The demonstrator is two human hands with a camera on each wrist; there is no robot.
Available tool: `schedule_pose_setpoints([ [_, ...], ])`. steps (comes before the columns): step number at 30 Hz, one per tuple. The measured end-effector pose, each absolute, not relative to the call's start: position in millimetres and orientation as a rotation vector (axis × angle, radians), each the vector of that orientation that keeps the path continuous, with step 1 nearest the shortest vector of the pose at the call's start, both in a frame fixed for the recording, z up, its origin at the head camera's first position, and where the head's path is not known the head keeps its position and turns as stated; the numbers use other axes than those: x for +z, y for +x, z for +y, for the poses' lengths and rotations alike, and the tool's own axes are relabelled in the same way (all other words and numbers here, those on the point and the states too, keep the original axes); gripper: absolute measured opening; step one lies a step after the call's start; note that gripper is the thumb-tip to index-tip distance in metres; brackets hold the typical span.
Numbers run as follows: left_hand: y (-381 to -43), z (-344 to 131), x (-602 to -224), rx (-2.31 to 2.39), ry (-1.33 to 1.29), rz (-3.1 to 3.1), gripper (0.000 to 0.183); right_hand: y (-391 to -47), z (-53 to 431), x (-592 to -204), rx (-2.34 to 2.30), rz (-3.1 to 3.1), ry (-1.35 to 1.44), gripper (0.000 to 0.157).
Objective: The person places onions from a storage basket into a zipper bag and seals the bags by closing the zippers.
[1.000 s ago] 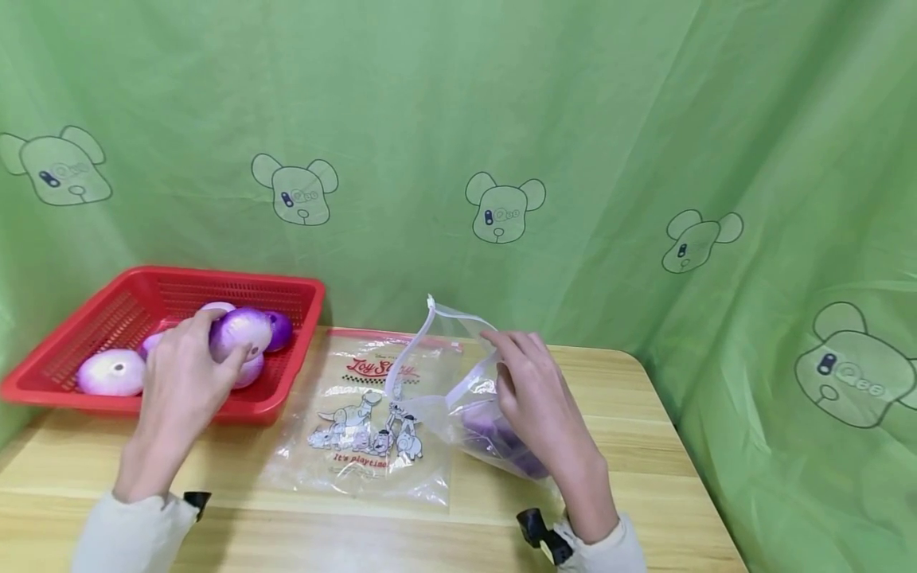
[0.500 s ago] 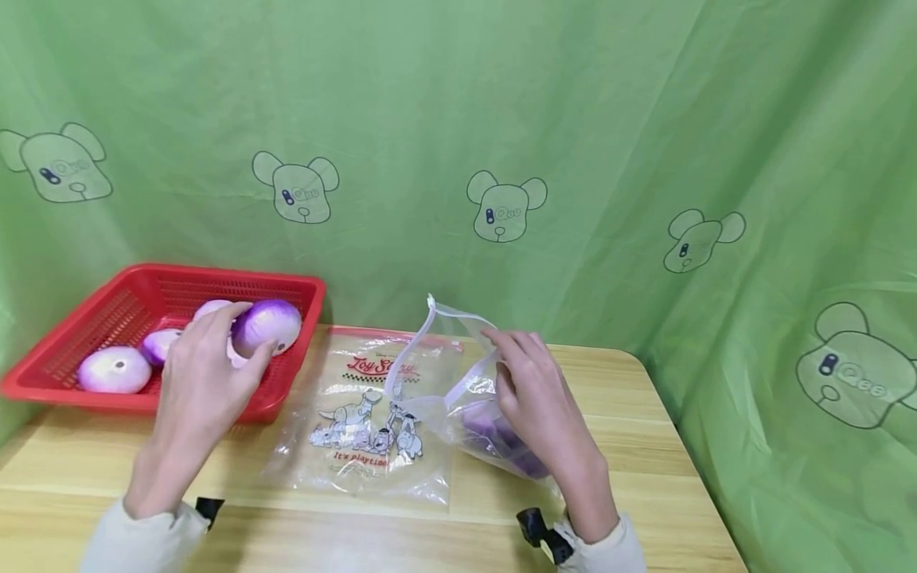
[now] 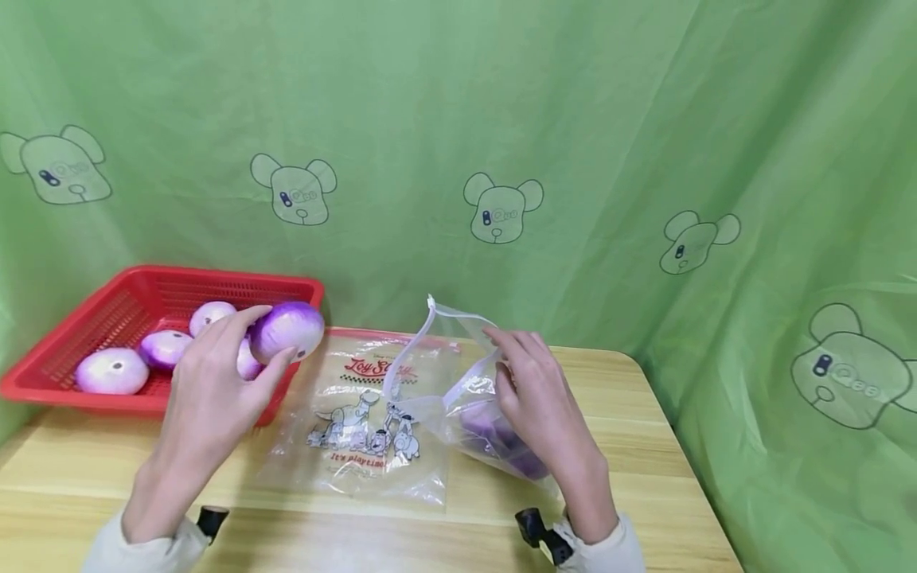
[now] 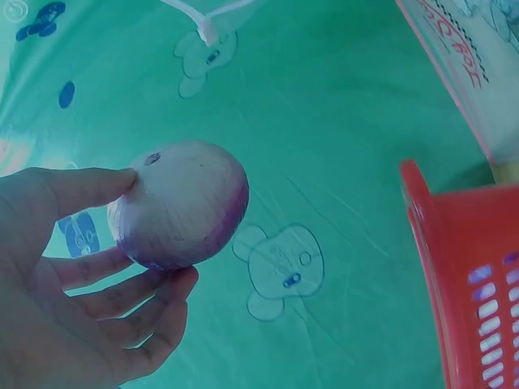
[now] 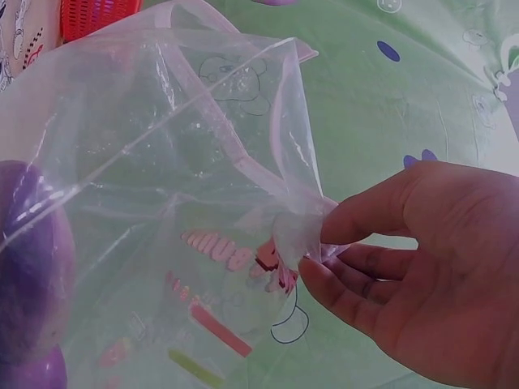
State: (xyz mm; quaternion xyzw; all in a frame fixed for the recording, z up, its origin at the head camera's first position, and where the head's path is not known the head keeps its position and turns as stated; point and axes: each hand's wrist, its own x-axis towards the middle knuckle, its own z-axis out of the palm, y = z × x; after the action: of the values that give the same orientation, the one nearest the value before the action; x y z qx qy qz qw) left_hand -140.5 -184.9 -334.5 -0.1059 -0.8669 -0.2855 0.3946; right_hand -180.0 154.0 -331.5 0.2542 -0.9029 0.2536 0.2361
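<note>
Rightward over the basket's right edge, one onion has moved in the left hand, its thumb and fingers half curled around it; four other onions show inside, so this one seems picked out but not yet set down. Unmoved, the right hand pinches the gaping clear bag between the flat printed bag and the surface's right edge. Left wrist reveals fingers behind the onion, hidden from the head; right wrist reveals the pinch itself.
</note>
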Motion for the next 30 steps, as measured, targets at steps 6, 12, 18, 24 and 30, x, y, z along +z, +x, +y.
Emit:
schedule_pose_setpoints([
  [6,-135,-177,-334,-0.753,-0.290,-2.224,0.054,-179,152,-332,0.737,-2.483,0.688,0.053],
  [12,-139,-165,-329,-0.794,-0.330,-2.210,0.053,-178,150,-331,0.754,-2.488,0.685,0.054],
  [18,-143,-155,-327,-0.818,-0.366,-2.232,0.054,-177,149,-332,0.765,-2.493,0.693,0.054],
  [24,-146,-148,-331,-0.829,-0.401,-2.239,0.052,-176,151,-333,0.763,-2.502,0.713,0.054],
  [30,-148,-133,-334,-0.832,-0.484,-2.215,0.053,-176,151,-331,0.721,-2.510,0.741,0.055],
])
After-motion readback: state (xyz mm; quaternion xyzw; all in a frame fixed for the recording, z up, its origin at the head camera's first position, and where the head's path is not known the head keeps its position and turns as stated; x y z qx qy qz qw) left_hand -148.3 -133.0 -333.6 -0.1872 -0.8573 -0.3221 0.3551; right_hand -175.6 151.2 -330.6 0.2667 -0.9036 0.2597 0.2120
